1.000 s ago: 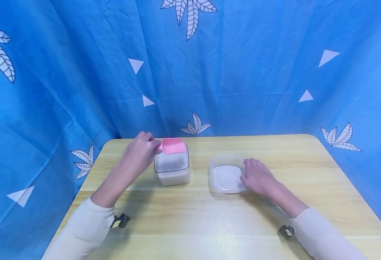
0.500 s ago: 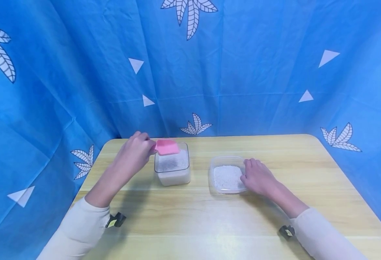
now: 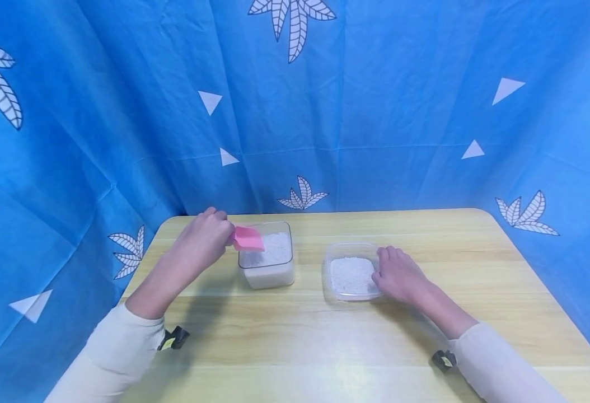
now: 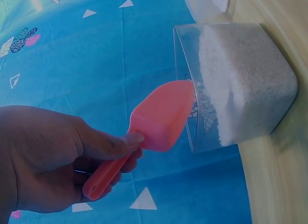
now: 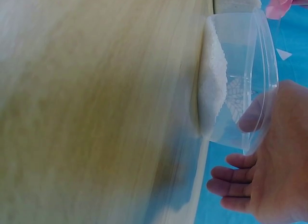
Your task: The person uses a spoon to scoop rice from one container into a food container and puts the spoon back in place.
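Note:
My left hand [image 3: 201, 238] grips the handle of a pink scoop [image 3: 248, 239], thumb on top. In the left wrist view the scoop [image 4: 161, 115] tilts with its tip at the mouth of a clear square canister [image 4: 185, 55]. White grains [image 3: 277, 246] fill much of the canister. To its right stands a low clear plastic tub [image 3: 352, 246] with a layer of white grains [image 3: 352, 275]. My right hand [image 3: 401, 274] holds the tub's right rim. In the right wrist view its thumb [image 5: 254, 113] shows through the clear wall, and the other fingers are outside.
Both containers stand on a light wooden table [image 3: 295, 336], a gap between them. Behind and beside it hangs a blue curtain [image 3: 396, 112] with white leaves and triangles. Each sleeve carries a black wrist device [image 3: 174, 338].
My left hand has moved left and slightly down with the scoop, which now tilts lower toward the canister's left side. My right hand and the tub stay in place.

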`<state>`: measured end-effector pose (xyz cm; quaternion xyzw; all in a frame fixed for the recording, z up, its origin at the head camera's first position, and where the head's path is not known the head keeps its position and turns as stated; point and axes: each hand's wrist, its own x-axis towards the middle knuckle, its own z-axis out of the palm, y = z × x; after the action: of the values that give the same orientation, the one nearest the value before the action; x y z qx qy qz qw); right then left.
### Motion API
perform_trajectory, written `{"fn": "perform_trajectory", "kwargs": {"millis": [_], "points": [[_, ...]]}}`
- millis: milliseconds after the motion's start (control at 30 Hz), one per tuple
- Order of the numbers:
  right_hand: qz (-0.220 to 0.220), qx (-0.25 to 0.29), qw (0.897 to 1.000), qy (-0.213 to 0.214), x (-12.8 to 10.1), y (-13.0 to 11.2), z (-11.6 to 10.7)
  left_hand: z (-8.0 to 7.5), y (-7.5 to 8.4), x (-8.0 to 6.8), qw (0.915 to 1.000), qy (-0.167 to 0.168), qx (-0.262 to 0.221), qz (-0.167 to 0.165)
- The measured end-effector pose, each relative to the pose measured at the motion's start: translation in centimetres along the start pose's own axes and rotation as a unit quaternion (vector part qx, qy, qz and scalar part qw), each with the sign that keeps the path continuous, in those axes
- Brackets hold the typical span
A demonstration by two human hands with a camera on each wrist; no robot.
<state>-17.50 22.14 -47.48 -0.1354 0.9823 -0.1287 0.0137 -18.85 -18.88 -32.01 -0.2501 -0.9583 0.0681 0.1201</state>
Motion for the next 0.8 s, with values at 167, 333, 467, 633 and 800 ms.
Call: {"fn": "perform_trajectory", "kwargs": {"millis": [167, 333, 467, 633, 800], "points": [[-0.002, -0.003, 1.000, 0.000, 0.1, 0.0, 0.0, -0.3, 0.1, 0.2, 0.9998, -0.019, 0.005, 0.001], [-0.001, -0.003, 1.000, 0.005, -0.2, 0.1, -0.1, -0.7, 0.5, 0.6, 0.9986, -0.049, 0.021, 0.003], [0.004, 0.007, 1.000, 0.001, -0.5, 0.0, 0.0, -0.9, 0.9, 0.8, 0.9962, -0.082, 0.028, 0.014], [0.002, 0.020, 1.000, -0.005, -0.4, -0.2, 0.2, -1.3, 1.3, 0.9, 0.9934, -0.105, 0.042, 0.021], [-0.001, 0.002, 1.000, 0.005, 0.0, -0.1, 0.2, -1.7, 2.0, 1.2, 0.9902, -0.129, 0.049, 0.023]]}}
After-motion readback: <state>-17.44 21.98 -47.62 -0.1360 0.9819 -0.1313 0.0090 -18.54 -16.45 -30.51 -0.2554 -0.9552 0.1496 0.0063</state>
